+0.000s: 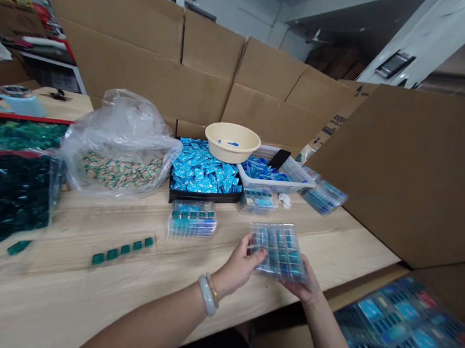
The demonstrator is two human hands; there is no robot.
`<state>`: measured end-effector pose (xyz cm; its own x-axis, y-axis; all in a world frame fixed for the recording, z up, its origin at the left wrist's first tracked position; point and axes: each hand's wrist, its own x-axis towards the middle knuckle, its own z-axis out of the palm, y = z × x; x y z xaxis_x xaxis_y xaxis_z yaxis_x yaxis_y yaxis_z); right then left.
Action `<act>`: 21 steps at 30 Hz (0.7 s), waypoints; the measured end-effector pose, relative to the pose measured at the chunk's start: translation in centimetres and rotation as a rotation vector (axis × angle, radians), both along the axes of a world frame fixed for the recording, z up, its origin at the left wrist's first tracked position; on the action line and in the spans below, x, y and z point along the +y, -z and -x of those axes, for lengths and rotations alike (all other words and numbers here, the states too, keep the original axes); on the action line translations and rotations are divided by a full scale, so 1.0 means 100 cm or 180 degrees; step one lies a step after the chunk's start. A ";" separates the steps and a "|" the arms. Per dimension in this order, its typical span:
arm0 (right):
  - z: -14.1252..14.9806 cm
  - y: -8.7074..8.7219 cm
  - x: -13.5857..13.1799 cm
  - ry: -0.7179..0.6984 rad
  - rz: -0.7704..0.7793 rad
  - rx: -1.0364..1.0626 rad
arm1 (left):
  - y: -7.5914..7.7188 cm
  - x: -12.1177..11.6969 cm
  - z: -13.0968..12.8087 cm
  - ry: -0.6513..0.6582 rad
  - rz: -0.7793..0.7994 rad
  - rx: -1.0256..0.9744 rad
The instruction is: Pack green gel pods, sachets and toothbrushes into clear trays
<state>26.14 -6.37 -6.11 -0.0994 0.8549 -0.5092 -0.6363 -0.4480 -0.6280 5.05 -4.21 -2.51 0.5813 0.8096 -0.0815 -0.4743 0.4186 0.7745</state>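
Note:
Between both hands, above the table's front edge, is a stack of clear plastic compartment trays (pixel 279 250) with blue and green pieces showing through. My left hand (pixel 237 266) grips its left side, thumb on top. Underneath and along the right side, my right hand (pixel 304 283) is wrapped round it, its fingers partly hidden. Further back stands another stack of clear trays (pixel 192 221) with green pieces and blue sticks in it. To the left lies a clear tray, hard to see, with a row of green squares (pixel 125 249).
Along the back are a plastic bag of small packets (pixel 118 169), a black bin of blue sachets (pixel 205 167), a cream bowl (pixel 232 142) and a white basket (pixel 283 185). Dark green pieces (pixel 14 197) lie left. Filled trays (pixel 408 321) fill a box at lower right. Cardboard walls (pixel 406 169) enclose the table.

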 end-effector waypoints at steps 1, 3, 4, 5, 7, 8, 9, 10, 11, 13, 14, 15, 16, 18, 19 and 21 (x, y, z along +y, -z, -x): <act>0.000 0.000 0.000 -0.0006 -0.0016 -0.0010 | 0.001 0.000 0.000 -0.0020 -0.0053 0.0034; 0.001 0.000 0.000 -0.0007 -0.0038 -0.0023 | 0.002 -0.001 0.000 -0.0074 -0.0182 0.0111; 0.000 0.000 0.000 -0.0012 -0.0045 -0.0028 | 0.002 -0.002 0.000 -0.0101 -0.0245 0.0139; 0.000 0.000 0.000 -0.0021 -0.0045 -0.0031 | 0.002 -0.002 0.000 -0.0125 -0.0295 0.0153; 0.000 0.000 0.000 -0.0046 -0.0029 -0.0042 | 0.001 -0.003 0.000 -0.0161 -0.0334 0.0146; -0.001 0.000 0.000 -0.0060 -0.0020 -0.0058 | 0.001 -0.003 0.000 -0.0172 -0.0331 0.0136; -0.001 0.000 0.000 -0.0076 -0.0010 -0.0078 | 0.001 -0.004 0.000 -0.0183 -0.0316 0.0124; -0.001 0.000 0.000 -0.0092 -0.0003 -0.0102 | 0.001 -0.004 0.000 -0.0193 -0.0300 0.0115; -0.001 0.000 0.000 -0.0107 0.0000 -0.0125 | 0.001 -0.004 0.000 -0.0205 -0.0288 0.0112; 0.000 -0.001 0.001 -0.0121 -0.0002 -0.0155 | 0.001 -0.005 0.000 -0.0217 -0.0282 0.0121; 0.000 -0.001 0.001 -0.0118 -0.0003 -0.0162 | 0.000 -0.005 0.000 -0.0214 -0.0282 0.0130; 0.001 -0.001 0.001 -0.0107 -0.0010 -0.0168 | 0.000 -0.005 0.001 -0.0205 -0.0286 0.0144; 0.001 -0.001 0.001 -0.0096 -0.0015 -0.0175 | -0.001 -0.005 0.001 -0.0191 -0.0293 0.0160; 0.000 0.000 0.002 -0.0082 -0.0024 -0.0190 | -0.003 -0.005 0.002 -0.0157 -0.0301 0.0203; 0.000 0.001 0.002 -0.0074 -0.0038 -0.0200 | -0.004 -0.005 0.003 -0.0150 -0.0305 0.0235; -0.001 0.002 0.003 -0.0058 -0.0066 -0.0215 | -0.008 -0.006 0.004 -0.0155 -0.0301 0.0293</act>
<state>26.28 -6.11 -6.35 -0.0812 0.8637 -0.4975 -0.5841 -0.4456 -0.6784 4.70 -4.77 -1.76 0.5348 0.8432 -0.0546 -0.4174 0.3198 0.8506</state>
